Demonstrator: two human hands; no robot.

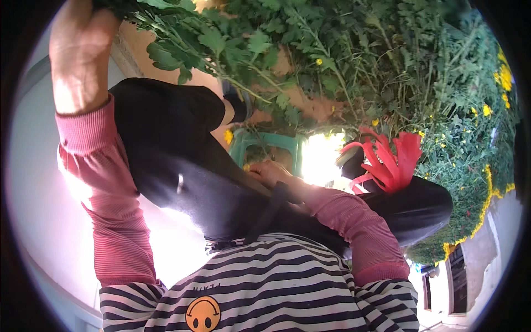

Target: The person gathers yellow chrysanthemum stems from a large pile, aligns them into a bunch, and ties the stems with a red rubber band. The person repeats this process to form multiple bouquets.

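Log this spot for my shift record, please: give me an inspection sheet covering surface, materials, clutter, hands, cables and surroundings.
Surface: brown floor, showing between stems.
Job's things: leafy green stems nearest the left hand, heaped across the top; red strips lying over the right leg.
Clutter: green plastic frame, stool-like, beyond the right hand; loose yellow flower beside it.
Hands: left hand at upper left, fingers hidden, grip unclear; right hand between the thighs, grip unclear.
Cables: nothing seen.
Surroundings: yellow flowers among greenery at right; pale surface at left.
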